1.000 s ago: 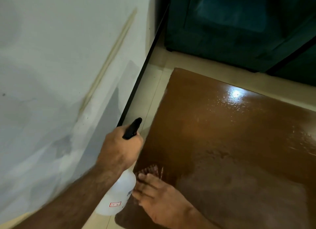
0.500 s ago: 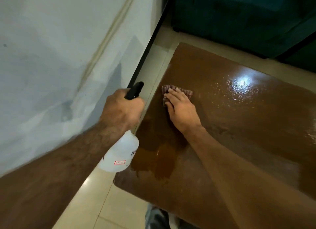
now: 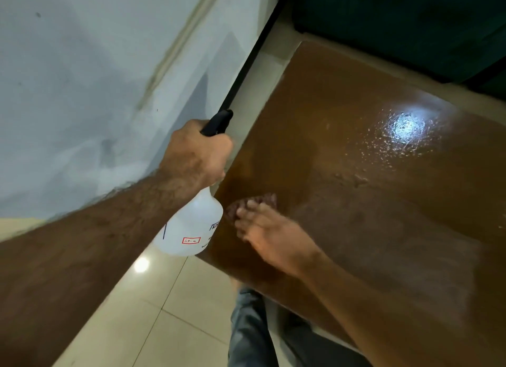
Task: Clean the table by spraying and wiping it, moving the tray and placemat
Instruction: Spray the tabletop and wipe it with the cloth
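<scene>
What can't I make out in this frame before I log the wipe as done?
- Cloth, head view: mostly covered by the right hand; motion blur smears both.
- Spray bottle: the left hand hides its trigger; the label text is too small, partly turned away.
- Table: the right side runs off the frame edge, so the rest is unseen.
- Tray and placemat: neither is in view.

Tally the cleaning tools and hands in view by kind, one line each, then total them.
Spray bottle: 1, held in the left hand
Cloth: 1, pressed on the table under the right hand
Hands: 2
Total: 4
</scene>
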